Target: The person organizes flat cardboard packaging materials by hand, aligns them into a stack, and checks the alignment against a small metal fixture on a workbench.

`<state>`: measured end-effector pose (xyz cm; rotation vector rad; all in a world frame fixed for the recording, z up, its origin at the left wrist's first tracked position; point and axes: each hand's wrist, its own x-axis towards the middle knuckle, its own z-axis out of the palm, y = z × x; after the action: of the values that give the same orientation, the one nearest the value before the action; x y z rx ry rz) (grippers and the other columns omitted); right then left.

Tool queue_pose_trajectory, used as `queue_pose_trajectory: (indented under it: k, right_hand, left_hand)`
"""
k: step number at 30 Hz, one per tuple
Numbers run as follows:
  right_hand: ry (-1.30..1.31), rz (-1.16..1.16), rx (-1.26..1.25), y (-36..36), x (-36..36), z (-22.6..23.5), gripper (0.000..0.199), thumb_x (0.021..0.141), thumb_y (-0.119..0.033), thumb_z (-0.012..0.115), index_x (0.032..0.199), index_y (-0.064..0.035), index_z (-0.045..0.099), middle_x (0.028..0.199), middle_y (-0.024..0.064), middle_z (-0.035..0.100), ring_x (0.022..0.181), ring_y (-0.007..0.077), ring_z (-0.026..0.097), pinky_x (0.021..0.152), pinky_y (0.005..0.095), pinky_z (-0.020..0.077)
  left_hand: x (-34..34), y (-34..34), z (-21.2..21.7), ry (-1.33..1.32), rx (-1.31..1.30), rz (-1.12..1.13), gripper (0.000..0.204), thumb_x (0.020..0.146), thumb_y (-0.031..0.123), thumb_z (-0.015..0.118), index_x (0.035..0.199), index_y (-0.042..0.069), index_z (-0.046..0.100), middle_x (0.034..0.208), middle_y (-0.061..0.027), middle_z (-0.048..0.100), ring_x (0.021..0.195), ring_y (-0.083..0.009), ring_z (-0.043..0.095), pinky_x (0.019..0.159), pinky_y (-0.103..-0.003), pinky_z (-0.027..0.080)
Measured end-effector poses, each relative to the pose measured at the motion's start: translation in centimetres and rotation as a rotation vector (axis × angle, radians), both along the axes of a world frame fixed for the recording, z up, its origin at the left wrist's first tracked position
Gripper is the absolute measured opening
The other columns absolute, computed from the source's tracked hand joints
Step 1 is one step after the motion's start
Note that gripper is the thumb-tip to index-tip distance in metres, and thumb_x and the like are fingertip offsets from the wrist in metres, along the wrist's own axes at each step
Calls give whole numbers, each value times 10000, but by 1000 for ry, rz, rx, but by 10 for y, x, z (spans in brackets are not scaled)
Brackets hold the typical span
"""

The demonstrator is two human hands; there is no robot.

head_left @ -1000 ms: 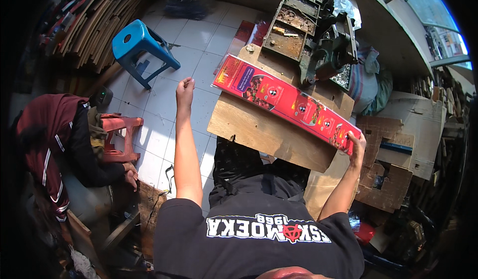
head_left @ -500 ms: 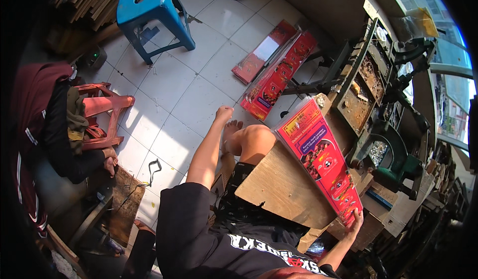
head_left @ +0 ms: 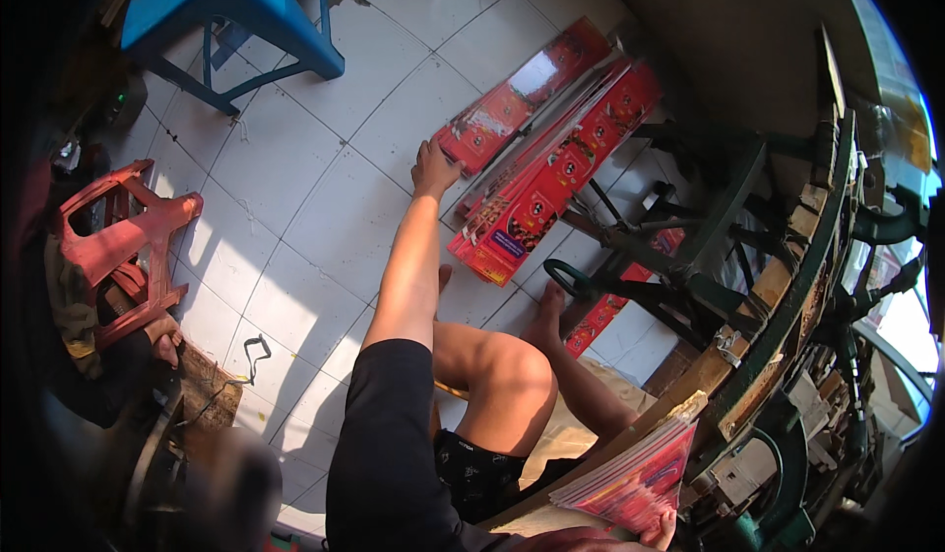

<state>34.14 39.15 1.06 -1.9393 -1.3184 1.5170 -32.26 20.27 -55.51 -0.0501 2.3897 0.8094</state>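
Observation:
My left hand (head_left: pixel 433 170) reaches out over the floor and grips the near end of a long stack of glossy red printed sheets (head_left: pixel 492 124), thumb and fingers at its edge. A second, looser stack of red printed sheets (head_left: pixel 536 202) lies right beside it, its layers fanned out. Low in the view, my right hand (head_left: pixel 658 532) holds the lower end of a thick bundle of red printed sheets (head_left: pixel 630 478). That bundle leans by my lap, its layered edges showing. Only some fingers of the right hand show.
A blue plastic stool (head_left: pixel 231 20) stands at the far left, a red stool (head_left: pixel 133 247) nearer. Another person's hand (head_left: pixel 164 337) shows beside it. Dark green metal machine frames (head_left: pixel 728 227) crowd the right, with more red sheets (head_left: pixel 596 325) beneath. White tiles (head_left: pixel 325 197) cover the floor.
My left hand has moved forward from beside my knee to the sheet stack on the floor. The view has shifted, and the bundle at my right hand now sits lower and tilted.

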Motion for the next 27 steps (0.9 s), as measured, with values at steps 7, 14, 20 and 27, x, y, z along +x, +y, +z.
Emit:
queue_pose_trajectory:
  k: [7,14,20,27]
  right_hand:
    - [-99,-38,-54,-3,-23,4,418,846,-104,672,1218,-20,500,1159,98,621,1002,199,629,913,365,512]
    - [-134,-69,-53,-10,-30,10,436,842,-101,674,1231,-19,497,1166,100,618,1005,195,626,904,352,511]
    - [-151,-81,-64,-19,-29,18,451,839,-99,676,1243,-18,494,1172,102,615,1008,192,624,897,341,511]
    - [-174,-104,-64,-31,-30,27,469,835,-97,678,1257,-16,491,1178,104,612,1011,188,621,888,329,510]
  left_hand:
    - [-18,17,-20,123,-250,-263,995,677,454,833,1449,131,295,1532,-158,281,1425,-301,286,1045,-541,375]
    - [-25,31,-36,-46,-229,-280,1096,642,473,859,1486,164,232,1559,-178,211,1450,-324,230,1087,-540,340]
    - [-26,26,-71,-98,17,-79,1193,577,401,907,1500,148,193,1527,-297,180,1446,-405,189,1138,-471,312]
    - [-33,28,-65,-219,226,232,1150,588,286,910,1474,42,219,1509,-292,234,1384,-407,310,1126,-422,339]
